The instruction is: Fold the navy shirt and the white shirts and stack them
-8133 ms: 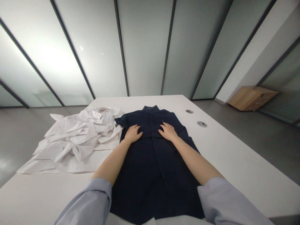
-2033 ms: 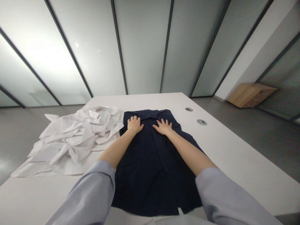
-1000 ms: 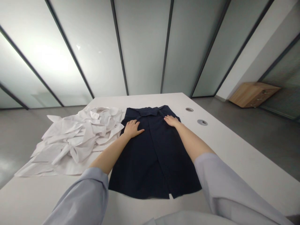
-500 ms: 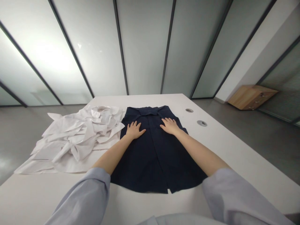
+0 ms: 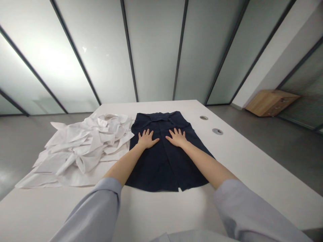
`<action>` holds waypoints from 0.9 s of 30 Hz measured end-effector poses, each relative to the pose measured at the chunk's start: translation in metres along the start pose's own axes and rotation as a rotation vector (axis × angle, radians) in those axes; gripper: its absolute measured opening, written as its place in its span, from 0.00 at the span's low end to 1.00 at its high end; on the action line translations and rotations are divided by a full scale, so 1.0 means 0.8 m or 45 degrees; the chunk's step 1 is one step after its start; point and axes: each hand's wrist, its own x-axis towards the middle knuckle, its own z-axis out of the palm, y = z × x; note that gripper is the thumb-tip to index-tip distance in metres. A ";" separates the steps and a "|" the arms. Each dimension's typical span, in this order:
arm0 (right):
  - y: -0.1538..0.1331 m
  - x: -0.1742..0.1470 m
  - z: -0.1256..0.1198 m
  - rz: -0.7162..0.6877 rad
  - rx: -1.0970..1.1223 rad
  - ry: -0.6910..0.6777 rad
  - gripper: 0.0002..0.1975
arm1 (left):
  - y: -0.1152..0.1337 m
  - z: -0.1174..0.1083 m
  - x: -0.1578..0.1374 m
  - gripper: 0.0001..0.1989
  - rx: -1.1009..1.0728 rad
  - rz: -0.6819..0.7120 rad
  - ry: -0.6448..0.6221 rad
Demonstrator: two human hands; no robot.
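A dark navy skirt (image 5: 156, 168) lies flat on the white table, its waist end away from me and its hem, with a small slit, toward me. Near the waist a sewn band or tie in the same cloth is bunched up. My left hand (image 5: 146, 139) rests palm down on the left half of the skirt with fingers spread. On the right half, my right hand (image 5: 177, 137) also presses flat, fingers apart. A centre seam runs between the two hands. Neither hand grips the cloth.
White garments (image 5: 85, 144) are heaped in a crumpled pile along the table's left side. Two round cable holes are set in the white table (image 5: 242, 168) at right. A wooden cabinet (image 5: 271, 102) stands on the floor beyond, near frosted glass panels (image 5: 153, 50).
The skirt has slid away from me, its hem now farther up the table. My right hand has shifted inward, closer to my left. The white pile is unchanged.
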 end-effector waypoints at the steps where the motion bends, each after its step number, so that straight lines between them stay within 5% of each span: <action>1: 0.000 0.007 -0.002 -0.004 0.001 0.004 0.39 | -0.002 -0.001 0.007 0.43 -0.003 -0.001 0.014; 9: 0.001 0.036 -0.008 -0.024 0.006 0.014 0.37 | -0.002 -0.007 0.020 0.34 0.014 -0.005 0.332; 22: 0.010 -0.048 0.000 -0.119 -0.054 -0.044 0.39 | -0.018 0.001 -0.048 0.39 0.009 0.077 0.009; 27: 0.027 -0.071 0.004 -0.165 -0.049 0.017 0.36 | -0.023 0.002 -0.067 0.37 0.006 0.070 0.051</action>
